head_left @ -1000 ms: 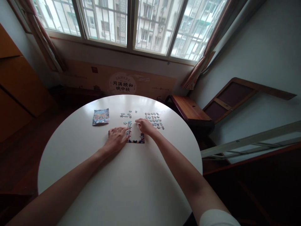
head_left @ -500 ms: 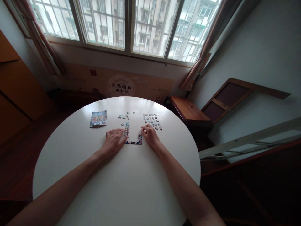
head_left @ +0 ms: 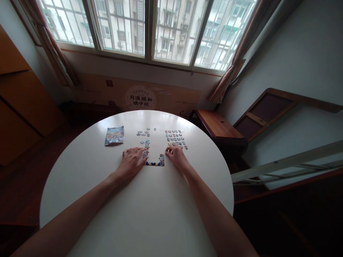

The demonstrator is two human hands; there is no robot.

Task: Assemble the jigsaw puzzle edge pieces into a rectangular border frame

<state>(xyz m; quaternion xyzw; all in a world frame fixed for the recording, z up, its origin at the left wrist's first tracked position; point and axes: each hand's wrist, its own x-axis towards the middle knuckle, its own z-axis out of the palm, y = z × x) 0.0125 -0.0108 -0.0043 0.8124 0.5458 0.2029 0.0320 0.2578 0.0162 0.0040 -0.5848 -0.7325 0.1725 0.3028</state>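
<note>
A partly joined jigsaw border (head_left: 153,162) lies on the round white table (head_left: 139,207), shaped like a U with its left side longer. My left hand (head_left: 133,160) rests flat with fingers spread, its fingertips touching the left strip of the border. My right hand (head_left: 175,155) sits just right of the border's short right side, fingers curled toward the table; whether a piece is under them is hidden. Loose pieces (head_left: 175,137) lie in a patch just beyond my right hand.
A few more loose pieces (head_left: 143,133) lie beyond the border. A small picture card (head_left: 114,135) sits at the left of the table. A wooden bench (head_left: 218,129) and leaning frames stand to the right. Barred windows fill the far wall.
My right hand has drawn back from the top of the border's left strip to the right side of the border. My left hand has stayed in place.
</note>
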